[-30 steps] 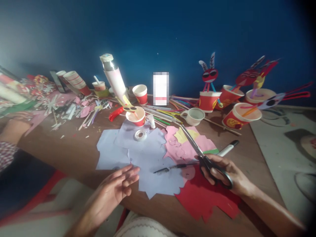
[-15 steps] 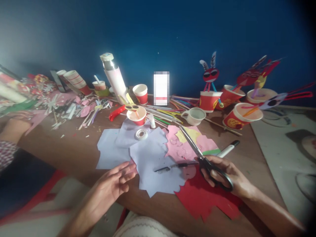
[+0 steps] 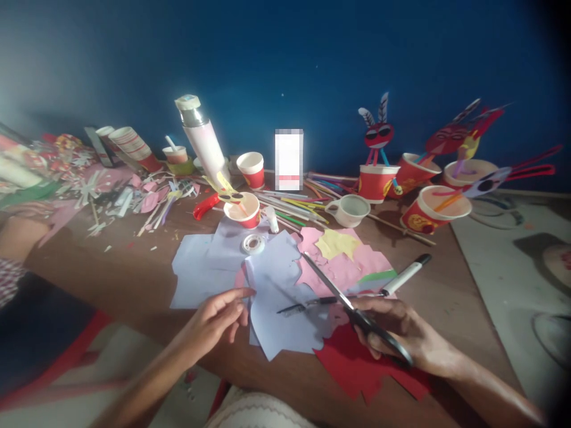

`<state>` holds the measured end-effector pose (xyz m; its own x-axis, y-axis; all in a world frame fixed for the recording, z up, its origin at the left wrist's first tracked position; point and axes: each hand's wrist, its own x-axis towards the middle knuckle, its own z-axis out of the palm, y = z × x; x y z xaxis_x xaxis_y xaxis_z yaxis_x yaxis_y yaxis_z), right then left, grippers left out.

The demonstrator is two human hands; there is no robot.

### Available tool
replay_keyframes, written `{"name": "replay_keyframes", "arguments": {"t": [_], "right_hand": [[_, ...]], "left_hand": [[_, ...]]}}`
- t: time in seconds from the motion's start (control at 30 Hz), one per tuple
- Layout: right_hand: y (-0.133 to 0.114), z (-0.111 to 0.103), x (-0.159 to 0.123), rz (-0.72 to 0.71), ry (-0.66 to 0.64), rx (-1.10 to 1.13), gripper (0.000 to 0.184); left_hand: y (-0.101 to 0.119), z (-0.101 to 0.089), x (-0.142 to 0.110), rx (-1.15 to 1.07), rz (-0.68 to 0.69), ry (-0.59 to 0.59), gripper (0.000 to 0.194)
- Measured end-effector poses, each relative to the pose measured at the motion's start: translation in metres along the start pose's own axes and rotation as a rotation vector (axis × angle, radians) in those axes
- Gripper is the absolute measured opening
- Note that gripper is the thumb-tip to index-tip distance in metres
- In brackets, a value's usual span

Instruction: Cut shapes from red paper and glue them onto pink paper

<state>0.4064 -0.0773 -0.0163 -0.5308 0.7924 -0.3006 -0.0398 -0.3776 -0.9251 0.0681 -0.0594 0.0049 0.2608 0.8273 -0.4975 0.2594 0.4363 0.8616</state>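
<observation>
My right hand [image 3: 397,333] is wrapped around the black handles of a pair of scissors [image 3: 328,279], whose metal blades look closed and point up and left over the papers. My left hand [image 3: 225,312] is open, its index finger stretched to the left edge of a pale blue sheet of paper [image 3: 279,330] with jagged cut edges. That edge looks slightly raised. A black pen [image 3: 294,309] lies on the sheet below the scissors. Red paper [image 3: 357,365] is under my right hand, and pink paper [image 3: 328,273] with a yellow piece [image 3: 336,244] lies behind the blades.
A tape roll [image 3: 253,244], a red paper cup [image 3: 243,214] with a yellow figure, and a white mug [image 3: 350,211] stand behind the papers. A white marker [image 3: 407,275] lies right. Cups with paper figures [image 3: 379,183] and a flask [image 3: 203,139] line the back. Another person's arm [image 3: 22,238] rests left.
My left hand has moved right and turned, its index finger now reaching the blue sheet's edge. The scissors have shifted left and slightly down in my right hand, over the sheet.
</observation>
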Motion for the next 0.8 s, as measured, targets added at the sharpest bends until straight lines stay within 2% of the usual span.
{"name": "replay_keyframes", "arguments": {"t": [0.07, 0.13, 0.23, 0.33, 0.47, 0.57, 0.67, 0.73, 0.8], "right_hand": [[-0.003, 0.005, -0.001, 0.012, -0.003, -0.097, 0.038], [-0.008, 0.012, -0.001, -0.013, -0.03, -0.286, 0.035], [-0.019, 0.024, -0.003, -0.087, -0.169, -0.643, 0.04], [-0.027, 0.034, -0.006, -0.109, -0.278, -0.854, 0.052], [-0.024, 0.039, -0.011, -0.066, -0.333, -0.945, 0.051], [-0.019, 0.038, -0.013, -0.095, -0.276, -0.997, 0.051], [-0.015, 0.035, -0.012, -0.135, -0.118, -1.082, 0.044], [-0.012, 0.033, -0.01, -0.132, -0.018, -1.118, 0.04], [-0.01, 0.031, -0.006, -0.109, 0.066, -1.118, 0.038]], "left_hand": [[-0.003, 0.001, 0.002, 0.188, 0.052, 0.018, 0.042], [-0.004, 0.002, 0.003, 0.33, 0.113, 0.059, 0.04], [0.001, 0.005, 0.008, 0.479, 0.239, 0.132, 0.034], [0.011, 0.006, 0.012, 0.492, 0.245, 0.129, 0.035], [0.023, 0.006, 0.016, 0.497, 0.229, 0.063, 0.038], [0.026, 0.003, 0.015, 0.459, 0.227, 0.054, 0.036], [0.025, -0.003, 0.01, 0.396, 0.26, 0.141, 0.03], [0.021, -0.006, 0.004, 0.468, 0.32, 0.199, 0.023], [0.014, -0.008, -0.003, 0.637, 0.424, 0.184, 0.019]]}}
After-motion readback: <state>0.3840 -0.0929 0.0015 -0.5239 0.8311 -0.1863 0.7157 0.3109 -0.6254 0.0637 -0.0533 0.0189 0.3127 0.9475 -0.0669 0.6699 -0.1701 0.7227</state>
